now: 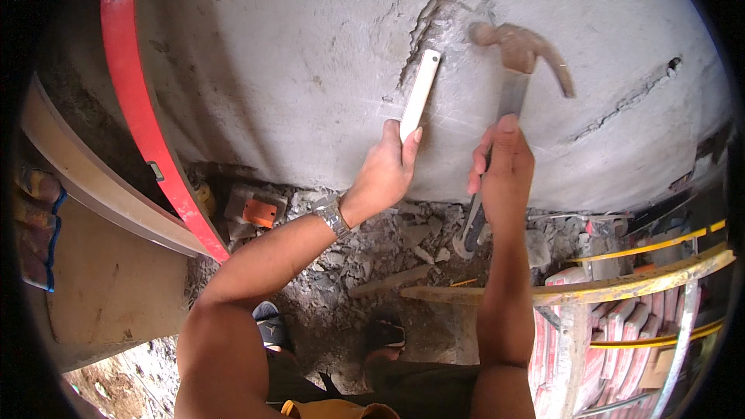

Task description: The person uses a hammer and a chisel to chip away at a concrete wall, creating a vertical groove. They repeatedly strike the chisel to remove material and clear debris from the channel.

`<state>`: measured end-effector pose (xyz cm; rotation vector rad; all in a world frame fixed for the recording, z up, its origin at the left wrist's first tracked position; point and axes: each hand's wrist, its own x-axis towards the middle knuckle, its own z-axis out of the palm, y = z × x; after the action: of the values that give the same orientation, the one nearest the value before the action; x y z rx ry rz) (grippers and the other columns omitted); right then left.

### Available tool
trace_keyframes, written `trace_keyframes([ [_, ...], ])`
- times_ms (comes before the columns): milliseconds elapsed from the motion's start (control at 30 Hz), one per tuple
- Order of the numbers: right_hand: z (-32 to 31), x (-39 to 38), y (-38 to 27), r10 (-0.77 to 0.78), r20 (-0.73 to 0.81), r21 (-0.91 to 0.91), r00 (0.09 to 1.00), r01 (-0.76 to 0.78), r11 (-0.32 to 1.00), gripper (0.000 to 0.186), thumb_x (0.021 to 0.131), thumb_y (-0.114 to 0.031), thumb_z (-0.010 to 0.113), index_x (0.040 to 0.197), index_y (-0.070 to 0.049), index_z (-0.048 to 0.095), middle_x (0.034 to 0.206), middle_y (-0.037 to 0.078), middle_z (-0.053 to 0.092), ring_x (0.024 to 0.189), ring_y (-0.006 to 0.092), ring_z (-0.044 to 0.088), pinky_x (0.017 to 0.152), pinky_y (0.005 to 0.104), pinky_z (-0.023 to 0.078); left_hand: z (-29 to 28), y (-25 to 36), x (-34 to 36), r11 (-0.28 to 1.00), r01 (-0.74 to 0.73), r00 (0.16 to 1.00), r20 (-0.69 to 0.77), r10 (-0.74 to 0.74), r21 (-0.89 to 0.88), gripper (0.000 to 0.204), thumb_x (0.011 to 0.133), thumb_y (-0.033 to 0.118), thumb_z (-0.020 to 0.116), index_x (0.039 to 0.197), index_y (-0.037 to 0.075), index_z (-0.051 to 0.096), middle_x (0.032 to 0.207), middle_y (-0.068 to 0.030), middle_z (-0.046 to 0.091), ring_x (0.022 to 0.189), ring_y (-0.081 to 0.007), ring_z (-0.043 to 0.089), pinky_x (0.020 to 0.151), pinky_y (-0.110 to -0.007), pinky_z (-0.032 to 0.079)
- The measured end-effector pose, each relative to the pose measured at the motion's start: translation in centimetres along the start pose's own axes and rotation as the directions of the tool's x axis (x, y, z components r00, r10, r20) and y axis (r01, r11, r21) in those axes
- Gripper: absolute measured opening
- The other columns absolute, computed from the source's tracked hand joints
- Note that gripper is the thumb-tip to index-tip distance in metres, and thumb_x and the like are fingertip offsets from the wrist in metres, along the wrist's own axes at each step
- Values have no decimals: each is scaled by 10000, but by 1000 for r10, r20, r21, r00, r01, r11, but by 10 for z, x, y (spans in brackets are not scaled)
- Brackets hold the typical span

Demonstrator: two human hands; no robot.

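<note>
My left hand [380,174] is closed around a white flat bar [420,96] with a small hole near its upper end. The bar slants up in front of the grey plastered wall [287,54], close to a rough chipped groove [427,23]. My right hand [506,171] grips a claw hammer [518,48] by its dark handle, the rusty head raised with the claw toward the right. The hammer head is slightly blurred and stands apart from the bar. The bar's lower end is hidden in my left fist.
At the left a long red spirit level [133,70] leans beside a wooden board [70,140]. Broken rubble [349,252] covers the floor along the wall. An orange piece [260,213] lies there. A paint-stained yellow frame [621,291] and stacked red-and-white bags [621,326] stand at the right.
</note>
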<state>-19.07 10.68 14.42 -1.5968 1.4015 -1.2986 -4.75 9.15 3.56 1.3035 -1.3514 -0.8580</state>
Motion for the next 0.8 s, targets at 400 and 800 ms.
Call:
trace_keyframes([
  [400,17,15,42,-59,35,-73,998,62,995,500,1086,-474,409,790,-77,469,577,-1,444,407,99,430,362,271,360,-1,3,4,999,27,999,-19,-28,-42,381,1089,365,436,1103,-16,422,775,-319,633,736,-542,625,642,-591,466],
  [800,19,12,1,-194,-57,-49,979,191,980,435,1082,-401,385,859,-44,492,586,27,462,424,115,433,381,294,369,5,20,4,999,26,1000,0,-26,-39,376,1087,336,438,1134,-34,399,780,-326,635,750,-544,624,654,-586,478],
])
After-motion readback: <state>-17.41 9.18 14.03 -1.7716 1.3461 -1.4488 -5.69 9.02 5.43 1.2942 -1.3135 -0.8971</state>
